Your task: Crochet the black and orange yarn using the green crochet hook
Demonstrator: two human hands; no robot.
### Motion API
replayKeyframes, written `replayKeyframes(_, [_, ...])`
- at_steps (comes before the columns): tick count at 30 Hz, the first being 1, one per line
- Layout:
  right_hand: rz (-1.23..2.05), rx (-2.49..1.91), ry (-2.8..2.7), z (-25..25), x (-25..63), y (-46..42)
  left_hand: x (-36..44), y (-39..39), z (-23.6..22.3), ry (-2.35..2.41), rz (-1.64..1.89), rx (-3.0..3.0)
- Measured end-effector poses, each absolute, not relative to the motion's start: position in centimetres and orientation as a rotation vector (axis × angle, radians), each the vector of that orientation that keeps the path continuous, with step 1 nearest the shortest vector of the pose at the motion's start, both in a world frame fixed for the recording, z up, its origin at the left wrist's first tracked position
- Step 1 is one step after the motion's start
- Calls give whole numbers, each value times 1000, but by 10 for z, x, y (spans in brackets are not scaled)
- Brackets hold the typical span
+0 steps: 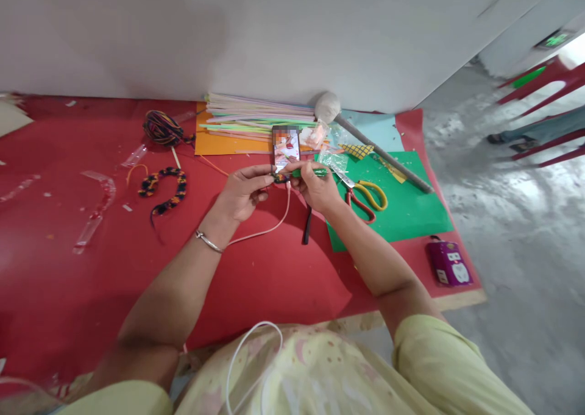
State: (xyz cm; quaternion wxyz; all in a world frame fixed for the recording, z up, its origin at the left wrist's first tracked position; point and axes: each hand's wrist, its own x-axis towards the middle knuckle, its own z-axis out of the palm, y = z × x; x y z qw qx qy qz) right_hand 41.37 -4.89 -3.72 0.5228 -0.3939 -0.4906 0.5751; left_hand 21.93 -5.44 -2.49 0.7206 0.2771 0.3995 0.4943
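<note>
My left hand (pixel 244 194) pinches a small dark, multicoloured piece of yarn work (pixel 280 178) between thumb and fingers. Closed around a green-handled crochet hook (pixel 307 172), my right hand (pixel 317 186) is right beside that piece; where the hook meets the yarn is too small to make out. Just beyond both hands lies a phone (pixel 286 148) with a lit screen and a white cable (pixel 274 225) running from it. On the left, a dark ball of mixed yarn (pixel 163 128) sits above a curled black-and-orange yarn strip (pixel 170 189).
Scissors (pixel 363 197) with red and yellow handles lie on green card (pixel 402 214), near a grey stick with a round white head (pixel 328 106). Pale strips (pixel 256 107) lie along the wall. A purple box (pixel 450 264) stands by the right edge. Clear plastic pieces (pixel 98 202) lie left.
</note>
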Motion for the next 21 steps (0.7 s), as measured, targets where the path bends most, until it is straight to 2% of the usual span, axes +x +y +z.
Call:
replayKeyframes(6, [1534,-951,-985,-37,409,-48,220,-56,-25,873,1112,650])
replayKeyframes(21, [1161,-741,-1592,-26,430,-47,212,-55,-19,783,933,588])
